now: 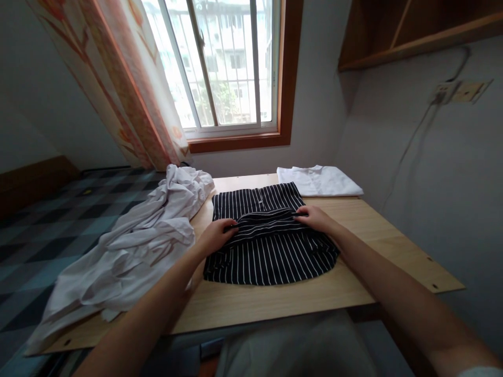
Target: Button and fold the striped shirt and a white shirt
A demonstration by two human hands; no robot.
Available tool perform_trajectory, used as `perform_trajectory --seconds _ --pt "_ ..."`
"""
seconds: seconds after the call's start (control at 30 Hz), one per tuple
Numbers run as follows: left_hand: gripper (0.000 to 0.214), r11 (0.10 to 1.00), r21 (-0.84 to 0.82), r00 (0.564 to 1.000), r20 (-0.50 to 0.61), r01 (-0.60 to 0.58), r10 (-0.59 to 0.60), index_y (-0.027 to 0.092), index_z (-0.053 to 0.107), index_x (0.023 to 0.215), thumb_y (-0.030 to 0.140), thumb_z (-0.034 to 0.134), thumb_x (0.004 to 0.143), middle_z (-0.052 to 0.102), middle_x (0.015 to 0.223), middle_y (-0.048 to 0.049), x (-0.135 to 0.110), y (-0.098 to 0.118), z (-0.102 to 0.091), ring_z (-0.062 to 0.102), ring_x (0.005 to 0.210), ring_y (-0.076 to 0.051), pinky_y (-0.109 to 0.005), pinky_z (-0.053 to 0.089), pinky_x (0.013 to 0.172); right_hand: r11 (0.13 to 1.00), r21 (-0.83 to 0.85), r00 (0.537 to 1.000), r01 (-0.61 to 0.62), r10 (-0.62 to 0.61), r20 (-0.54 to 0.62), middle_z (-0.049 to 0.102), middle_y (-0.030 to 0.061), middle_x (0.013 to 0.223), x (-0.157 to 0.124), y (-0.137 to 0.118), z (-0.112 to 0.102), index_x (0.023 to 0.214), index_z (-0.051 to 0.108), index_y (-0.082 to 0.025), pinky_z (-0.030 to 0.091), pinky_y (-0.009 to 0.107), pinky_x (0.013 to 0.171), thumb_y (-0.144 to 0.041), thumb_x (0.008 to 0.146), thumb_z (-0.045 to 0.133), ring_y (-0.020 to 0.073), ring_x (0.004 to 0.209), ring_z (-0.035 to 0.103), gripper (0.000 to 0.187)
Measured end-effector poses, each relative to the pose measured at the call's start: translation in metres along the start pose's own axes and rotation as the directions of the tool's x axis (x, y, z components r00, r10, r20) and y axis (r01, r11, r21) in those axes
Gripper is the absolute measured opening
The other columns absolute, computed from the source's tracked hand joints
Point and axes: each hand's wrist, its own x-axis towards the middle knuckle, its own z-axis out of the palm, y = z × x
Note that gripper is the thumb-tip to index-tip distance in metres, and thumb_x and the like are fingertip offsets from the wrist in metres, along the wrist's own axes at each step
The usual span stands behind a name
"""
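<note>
A black shirt with white stripes (271, 262) lies partly folded on the wooden board, a small button showing near its far edge. Across its middle runs a raised fold of the same cloth. My left hand (218, 234) pinches the left end of that fold between thumb and fingers. At the right end, my right hand (314, 217) grips the fold in the same way. The shirt's curved hem faces me, flat on the board. Some fingertips are hidden by the cloth.
Crumpled white cloth (137, 251) covers the board's left side beside a checked bed (78, 209). A folded white garment (320, 180) lies at the back right of the wooden board (393, 251). Behind are a window (231, 68), a curtain (129, 78) and a wall shelf (416, 47).
</note>
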Motion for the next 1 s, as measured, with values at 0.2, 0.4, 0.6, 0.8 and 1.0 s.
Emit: perform_trajectory --seconds 0.2,0.4,0.6,0.8,1.0 --pt "0.021 0.978 0.029 0.978 0.058 -0.205 0.203 0.024 0.073 0.092 0.024 0.053 0.086 0.063 0.085 -0.0031 -0.047 0.013 -0.028 0.059 0.083 -0.017 -0.030 0.050 0.078 0.904 0.118 0.912 0.411 -0.405 -0.069 0.067 0.0057 0.091 -0.052 -0.009 -0.019 0.085 0.065 -0.022 0.051 0.036 0.080 -0.030 0.085 0.063 0.0210 0.086 0.062 0.009" --pt "0.035 0.948 0.164 0.955 0.166 -0.272 0.246 0.025 0.072 0.095 0.007 0.045 0.084 0.062 0.094 -0.0042 -0.099 0.017 -0.019 0.059 0.089 -0.017 -0.029 0.050 0.081 0.895 -0.018 0.886 0.446 -0.439 0.149 0.067 0.0064 0.094 -0.104 -0.010 -0.020 0.090 0.066 -0.023 0.051 0.037 0.083 -0.013 0.086 0.057 0.0209 0.090 0.061 0.014" --pt "0.036 0.945 0.253 0.978 0.041 -0.209 0.205 0.027 0.070 0.110 0.012 0.053 0.082 0.068 0.113 -0.0063 -0.099 0.017 -0.018 0.060 0.107 -0.024 -0.042 0.051 0.098 0.906 -0.128 0.914 0.403 -0.391 0.110 0.068 0.0079 0.101 -0.107 -0.014 -0.010 0.112 0.067 -0.023 0.050 0.042 0.086 -0.018 0.088 0.058 0.0235 0.095 0.061 0.026" --pt "0.039 0.954 0.164 0.968 0.071 -0.250 0.242 0.026 0.071 0.117 0.013 0.046 0.088 0.071 0.119 -0.0063 -0.101 0.010 -0.023 0.062 0.113 -0.021 -0.039 0.053 0.099 0.859 -0.208 0.883 0.468 -0.447 0.141 0.068 0.0079 0.095 -0.102 -0.016 -0.007 0.098 0.072 -0.022 0.048 0.040 0.082 -0.017 0.094 0.053 0.0226 0.089 0.059 0.020" --pt "0.048 0.942 0.186 0.959 0.115 -0.278 0.260 0.025 0.071 0.116 0.006 0.042 0.083 0.072 0.120 -0.0049 -0.109 -0.003 -0.021 0.063 0.117 -0.020 -0.037 0.053 0.101 0.860 -0.162 0.875 0.484 -0.471 0.111 0.068 0.0066 0.089 -0.103 -0.011 -0.007 0.089 0.071 -0.022 0.048 0.038 0.079 -0.019 0.097 0.050 0.0210 0.086 0.060 0.023"
